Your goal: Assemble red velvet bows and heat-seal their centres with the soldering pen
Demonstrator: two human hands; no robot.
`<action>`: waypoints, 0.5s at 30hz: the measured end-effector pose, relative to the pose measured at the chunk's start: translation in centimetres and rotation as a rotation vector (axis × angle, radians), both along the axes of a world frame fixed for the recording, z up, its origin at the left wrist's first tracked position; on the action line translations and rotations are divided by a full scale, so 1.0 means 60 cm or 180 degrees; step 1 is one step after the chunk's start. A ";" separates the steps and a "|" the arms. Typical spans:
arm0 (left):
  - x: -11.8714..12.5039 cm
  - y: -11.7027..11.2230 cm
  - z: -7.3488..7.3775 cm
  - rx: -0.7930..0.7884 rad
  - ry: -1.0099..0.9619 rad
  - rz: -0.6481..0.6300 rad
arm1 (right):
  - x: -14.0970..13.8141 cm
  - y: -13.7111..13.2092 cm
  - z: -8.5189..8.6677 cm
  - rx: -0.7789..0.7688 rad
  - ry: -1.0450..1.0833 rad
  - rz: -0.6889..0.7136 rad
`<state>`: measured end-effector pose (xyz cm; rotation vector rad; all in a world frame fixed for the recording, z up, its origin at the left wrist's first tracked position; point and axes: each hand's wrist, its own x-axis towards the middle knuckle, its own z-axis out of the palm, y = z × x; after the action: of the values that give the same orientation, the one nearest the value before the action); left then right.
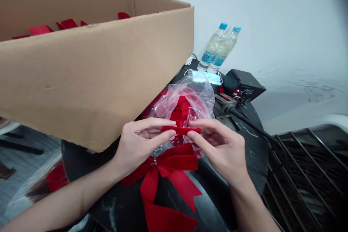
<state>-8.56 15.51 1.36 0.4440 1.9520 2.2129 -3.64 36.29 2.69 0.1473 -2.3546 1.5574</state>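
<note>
Between my two hands a short strip of red velvet ribbon (181, 130) is held out level. My left hand (145, 136) pinches its left end between thumb and fingers, and my right hand (217, 141) pinches the right end the same way. Just below lies a red velvet bow (176, 159) with long tails and a small twist of wire at its middle. Behind the strip, an open clear plastic bag (201, 94) holds more red ribbon pieces (182, 105). My fingertips partly hide the strip's ends.
A large cardboard box (108, 72) with red pieces inside stands at the left. On the black round table (252, 127) are two water bottles (214, 50), a face mask (206, 77), a black control box (244, 83) with a lit red light, and a cabled tool (225, 103). A metal rack (307, 166) stands right.
</note>
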 end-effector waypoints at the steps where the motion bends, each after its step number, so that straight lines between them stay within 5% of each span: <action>1: 0.001 -0.001 -0.001 -0.0047 0.0055 0.0005 | -0.001 0.001 0.003 0.0007 -0.0037 0.0074; 15: 0.000 -0.003 -0.002 -0.0187 -0.0107 -0.0246 | -0.010 0.011 0.016 0.0206 -0.0601 0.0532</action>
<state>-8.54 15.35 1.26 0.4629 1.9430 2.0968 -4.25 36.97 3.67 0.2262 -2.5996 1.6360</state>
